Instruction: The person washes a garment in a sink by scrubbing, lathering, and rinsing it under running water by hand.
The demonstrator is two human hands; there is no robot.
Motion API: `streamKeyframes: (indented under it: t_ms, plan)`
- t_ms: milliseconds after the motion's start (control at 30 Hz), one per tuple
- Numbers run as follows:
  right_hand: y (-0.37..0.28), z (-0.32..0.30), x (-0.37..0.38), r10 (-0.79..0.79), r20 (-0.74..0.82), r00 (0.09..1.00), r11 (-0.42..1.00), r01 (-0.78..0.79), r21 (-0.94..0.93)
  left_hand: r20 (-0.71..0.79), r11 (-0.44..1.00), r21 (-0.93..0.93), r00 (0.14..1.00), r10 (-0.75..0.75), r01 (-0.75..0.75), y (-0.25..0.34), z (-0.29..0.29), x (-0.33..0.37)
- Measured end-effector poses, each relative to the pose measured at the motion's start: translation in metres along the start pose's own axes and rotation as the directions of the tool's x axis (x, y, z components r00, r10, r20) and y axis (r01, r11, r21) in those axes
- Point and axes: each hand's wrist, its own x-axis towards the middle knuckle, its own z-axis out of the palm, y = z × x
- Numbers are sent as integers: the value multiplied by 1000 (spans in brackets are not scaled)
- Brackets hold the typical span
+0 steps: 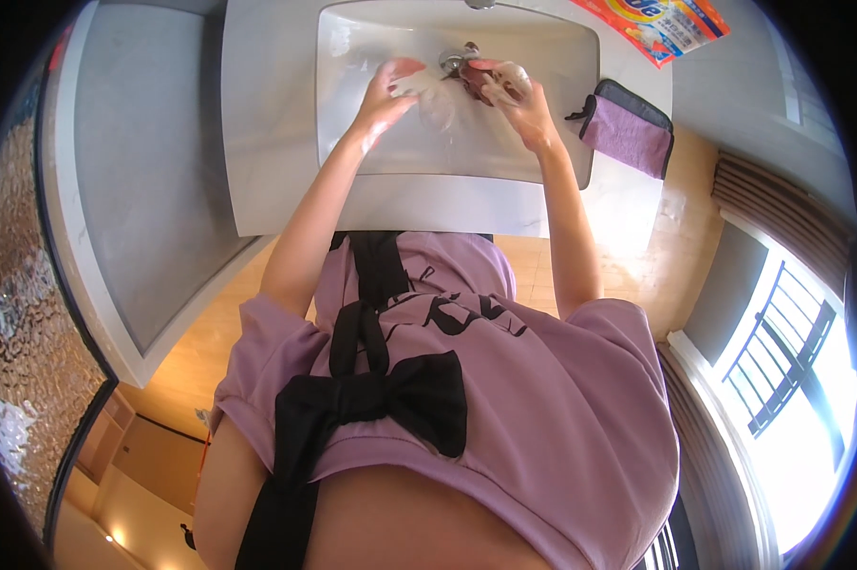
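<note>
Both of my hands are over the white sink (352,142), wet with white suds. My left hand (390,92) is on the left side with its thumb and fingers apart, holding nothing. On the right, my right hand (518,95) has its fingers closed round a small, soapy dark reddish-brown cloth (477,84); its exact kind is hard to make out. Foam (436,104) lies in the basin between the hands. The round metal drain (451,61) shows just behind the cloth, partly covered.
A folded purple cloth with dark trim (628,136) lies on the counter right of the sink. Farther back is an orange detergent bag (661,28). A grey panel with a pale frame (153,171) stands at the left, and a barred window (780,351) at the right.
</note>
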Motion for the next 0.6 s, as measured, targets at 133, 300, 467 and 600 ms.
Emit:
streamKeyframes:
  t_ms: [133, 300, 467, 600]
  plan:
    - [-22, -1, 10, -14, 180, 984, 998, 25, -56, 223, 968, 41, 947, 233, -248, 32, 13, 21]
    - [-37, -8, 17, -96, 216, 972, 973, 137, -183, 394, 974, 221, 918, -48, -44, 56, 10, 29]
    - [-42, -19, 15, -59, 188, 980, 943, 117, -312, 446, 936, 344, 891, -92, -76, 80, 2, 28]
    - [-24, -33, 14, -74, 240, 968, 757, 211, -619, 364, 947, 310, 931, -31, -90, 93, -4, 24]
